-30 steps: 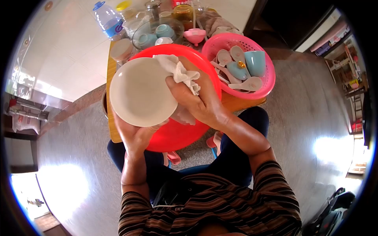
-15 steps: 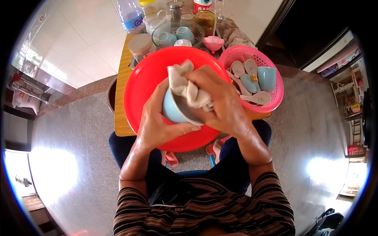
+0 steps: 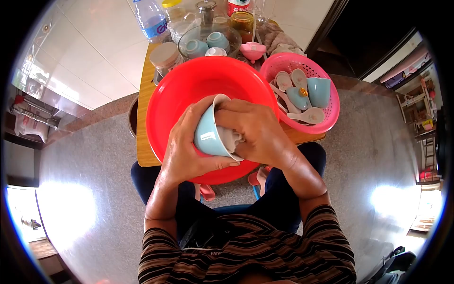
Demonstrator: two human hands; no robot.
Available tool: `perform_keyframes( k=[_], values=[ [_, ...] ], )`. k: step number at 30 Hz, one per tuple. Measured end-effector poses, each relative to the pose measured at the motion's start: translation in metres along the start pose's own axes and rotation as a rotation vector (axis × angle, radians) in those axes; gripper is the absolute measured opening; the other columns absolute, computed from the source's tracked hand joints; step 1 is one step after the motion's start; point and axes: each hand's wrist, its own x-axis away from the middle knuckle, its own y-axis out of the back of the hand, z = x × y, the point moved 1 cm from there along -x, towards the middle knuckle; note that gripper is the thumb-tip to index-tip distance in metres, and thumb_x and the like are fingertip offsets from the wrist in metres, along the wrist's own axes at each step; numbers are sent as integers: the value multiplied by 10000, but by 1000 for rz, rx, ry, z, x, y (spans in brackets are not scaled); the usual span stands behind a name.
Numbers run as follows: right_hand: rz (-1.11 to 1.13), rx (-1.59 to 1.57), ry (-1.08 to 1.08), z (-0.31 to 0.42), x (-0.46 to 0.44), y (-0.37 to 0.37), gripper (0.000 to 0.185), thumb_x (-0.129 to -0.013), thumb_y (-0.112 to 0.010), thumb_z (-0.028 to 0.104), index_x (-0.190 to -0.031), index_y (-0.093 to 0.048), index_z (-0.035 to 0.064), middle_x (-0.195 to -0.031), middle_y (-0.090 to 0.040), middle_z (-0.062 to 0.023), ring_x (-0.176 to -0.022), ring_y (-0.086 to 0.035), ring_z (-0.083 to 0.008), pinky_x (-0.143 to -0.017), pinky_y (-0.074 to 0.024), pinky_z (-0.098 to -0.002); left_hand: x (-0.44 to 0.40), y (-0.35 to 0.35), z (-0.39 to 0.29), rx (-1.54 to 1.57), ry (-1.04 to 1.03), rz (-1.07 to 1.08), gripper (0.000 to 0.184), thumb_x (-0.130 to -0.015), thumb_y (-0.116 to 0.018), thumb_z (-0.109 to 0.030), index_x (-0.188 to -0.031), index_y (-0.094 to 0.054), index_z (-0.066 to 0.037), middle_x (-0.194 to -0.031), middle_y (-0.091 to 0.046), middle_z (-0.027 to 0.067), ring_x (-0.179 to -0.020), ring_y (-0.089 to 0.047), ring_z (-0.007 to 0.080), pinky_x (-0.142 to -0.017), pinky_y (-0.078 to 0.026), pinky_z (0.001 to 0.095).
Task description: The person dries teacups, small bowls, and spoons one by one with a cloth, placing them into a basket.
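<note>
A light blue bowl (image 3: 206,136) with a white inside is tilted on its side, its mouth turned to the right. My left hand (image 3: 182,146) grips it from the left, thumb along the lower rim. Inside the bowl, my right hand (image 3: 255,130) presses a pale cloth (image 3: 230,140) against the inner wall; part of the cloth is hidden by the fingers. Both hands are above a large red basin (image 3: 165,102), which rests on a wooden table (image 3: 147,142).
Right of the basin, a pink basket (image 3: 334,106) holds white spoons, a blue cup (image 3: 318,92) and a blue lid (image 3: 298,98). Behind stand a glass bowl (image 3: 236,45) with small cups, a jar (image 3: 165,57), a pink object (image 3: 253,51) and a water bottle (image 3: 151,21).
The cloth and my right hand have gone from the bowl's upper rim down into its inside. The bowl has turned, showing more of its blue outer side.
</note>
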Motion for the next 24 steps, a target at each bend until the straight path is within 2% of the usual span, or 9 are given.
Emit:
perform_keyframes(
  k=[3,6,7,9,13,19,22,24],
  values=[
    [88,-159,72,-9,-2,1,379,-659,-710,48,-1025,-659,131,-1059,-622,-24,-960,-621,-280,-761,-517,-391,0,4,-1,-53,-27,-64,939,-513,-906,-281,-1327,-492,-61,-1173,-596,150,-1110,-599,313,-927,-486,416],
    [188,-107,116,-9,-3,8,376,-656,-712,52,-1021,-662,130,-1034,-629,-27,-959,-625,-280,-750,-517,-397,0,6,-3,-101,-54,-35,941,-506,-901,-254,-1333,-490,-76,-1167,-592,150,-1093,-603,318,-929,-483,420],
    [189,-108,118,-6,-2,11,376,-656,-712,52,-1021,-662,130,-1034,-629,-27,-959,-625,-280,-750,-517,-397,1,5,-2,-119,-36,-12,944,-505,-903,-257,-1335,-488,-81,-1165,-591,150,-1094,-601,321,-933,-480,423],
    [158,118,34,0,2,15,382,-648,-719,58,-1018,-661,131,-1021,-632,-30,-946,-628,-279,-739,-515,-396,0,2,-3,-137,-21,12,948,-504,-904,-260,-1337,-487,-86,-1163,-590,150,-1095,-598,324,-937,-478,426],
    [57,206,-20,5,-1,10,381,-650,-717,58,-1019,-659,132,-1021,-633,-31,-935,-632,-279,-730,-513,-395,-1,-2,-1,-64,-22,24,973,-493,-916,-281,-1341,-480,-81,-1166,-588,149,-1105,-590,330,-935,-478,434],
    [83,-86,71,-3,-2,7,355,-667,-709,64,-1012,-657,128,-1007,-639,-32,-935,-635,-271,-718,-514,-379,1,4,-2,-38,-44,-26,969,-504,-918,-271,-1344,-477,-78,-1188,-583,149,-1108,-586,333,-939,-476,437],
    [202,-60,111,-2,-1,15,355,-667,-712,68,-1013,-660,128,-1016,-641,-32,-944,-633,-268,-728,-518,-378,1,4,-4,-92,-46,-13,961,-512,-916,-261,-1346,-475,-79,-1199,-581,149,-1114,-584,332,-943,-473,437],
    [239,137,27,5,1,22,365,-666,-721,81,-1023,-664,137,-1023,-639,-31,-952,-632,-262,-745,-522,-384,1,4,-5,-110,-27,-3,957,-515,-914,-257,-1346,-475,-79,-1204,-580,149,-1118,-583,331,-944,-473,435]
  ],
)
